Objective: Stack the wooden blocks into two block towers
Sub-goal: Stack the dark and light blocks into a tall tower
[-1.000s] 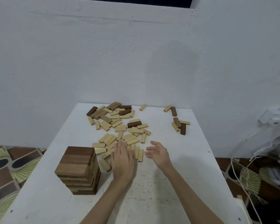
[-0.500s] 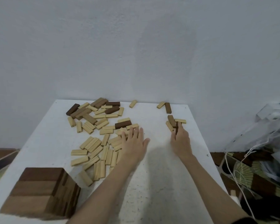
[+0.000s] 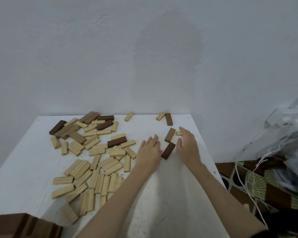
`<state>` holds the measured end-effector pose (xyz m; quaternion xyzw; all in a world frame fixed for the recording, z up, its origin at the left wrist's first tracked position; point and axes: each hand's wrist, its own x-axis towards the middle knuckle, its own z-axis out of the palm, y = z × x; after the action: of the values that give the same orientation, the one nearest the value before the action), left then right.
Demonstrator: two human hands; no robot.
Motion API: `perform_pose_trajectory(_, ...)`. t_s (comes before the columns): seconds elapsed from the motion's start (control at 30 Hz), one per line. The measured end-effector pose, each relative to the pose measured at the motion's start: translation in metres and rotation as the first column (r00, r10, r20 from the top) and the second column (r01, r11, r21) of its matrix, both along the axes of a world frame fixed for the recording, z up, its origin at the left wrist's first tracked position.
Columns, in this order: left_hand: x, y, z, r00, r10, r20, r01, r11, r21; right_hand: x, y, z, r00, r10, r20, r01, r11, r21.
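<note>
A white table [image 3: 179,194] carries a wide scatter of pale wooden blocks [image 3: 96,170] and some dark ones [image 3: 103,125]. At the far right lie a dark brown block [image 3: 168,150] and a mid-brown block [image 3: 170,134]. My left hand [image 3: 149,152] rests flat just left of them, fingers apart, its edge touching the dark block. My right hand [image 3: 187,146] stands on the other side, fingers apart, holding nothing. A small pale block [image 3: 179,133] peeks out beside its fingers. A finished brown tower [image 3: 22,226] shows only its top at the bottom left corner.
A dark block [image 3: 169,119] and two pale blocks [image 3: 160,116] [image 3: 129,116] lie along the table's far edge by the white wall. Right of the table are white cords [image 3: 248,184], a plastic bag [image 3: 286,152] and patterned floor tiles.
My head has moved forward, so the tower slid to the frame's bottom corner. Both hands moved from the pale pile to the far right and now flank the two brown blocks.
</note>
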<state>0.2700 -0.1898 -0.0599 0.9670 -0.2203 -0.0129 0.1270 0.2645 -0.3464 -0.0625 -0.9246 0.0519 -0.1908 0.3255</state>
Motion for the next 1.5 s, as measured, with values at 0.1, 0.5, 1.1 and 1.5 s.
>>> perform_pose_trajectory(0.1, -0.009, 0.016, -0.006, 0.979, 0.194, 0.065, -0.193, 0.981, -0.021, 0.038, 0.001, -0.002, 0.995, 0.044, -0.093, -0.065, 0.969, -0.240)
perform_pose_trajectory(0.5, -0.021, 0.037, 0.008, 0.933, 0.356, 0.051, -0.344, 0.925, -0.164, 0.046, 0.033, -0.015, 0.940, -0.026, -0.340, -0.179, 0.810, -0.558)
perform_pose_trajectory(1.1, -0.141, 0.042, 0.019, 0.993, -0.028, -0.118, -0.021, 0.918, -0.395, -0.132, 0.053, 0.002, 0.993, 0.054, -0.106, -0.049, 0.998, 0.046)
perform_pose_trajectory(1.5, -0.142, 0.041, 0.020, 0.979, -0.166, -0.115, 0.159, 0.985, -0.071, -0.104, 0.042, 0.021, 0.910, 0.093, -0.405, -0.106, 0.994, -0.010)
